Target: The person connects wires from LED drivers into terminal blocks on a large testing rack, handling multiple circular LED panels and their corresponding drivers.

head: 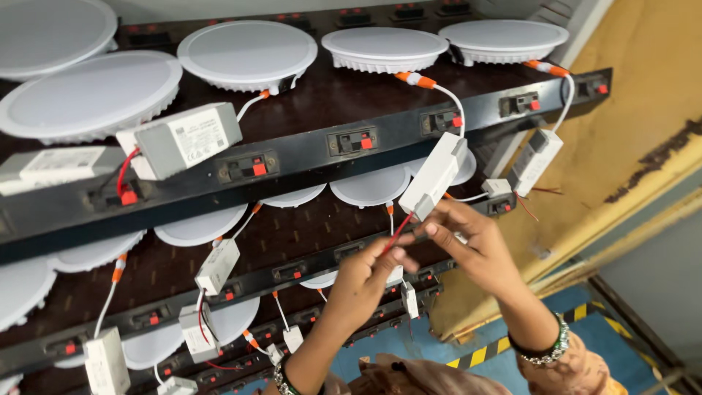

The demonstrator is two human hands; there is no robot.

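- The right hand (475,245) pinches the lower end of a white driver box (435,175), which hangs tilted in front of the second rail (307,150)
- The left hand (369,274) closes finger and thumb on the thin red wire (395,235) that leaves the bottom of that box; the two hands sit close together, fingertips almost meeting
- To do this well, I judge the wire wants holding near its bare tip and kept straight, with the box steadied so its white lead (450,99) up to the round lamp (384,47) stays slack
- A red-tabbed socket (352,141) sits on the rail just above and left of the box; another socket (444,121) lies right behind the lead
- Edges: the rail's front lip runs close behind the knuckles, and a neighbouring driver (535,161) with loose red wires hangs just right of the right hand
- Room: open air lies below and toward the person, over the blue floor (585,322); left of the hands, more boxes (218,265) dangle near the lower rails, so sideways moves are tight there
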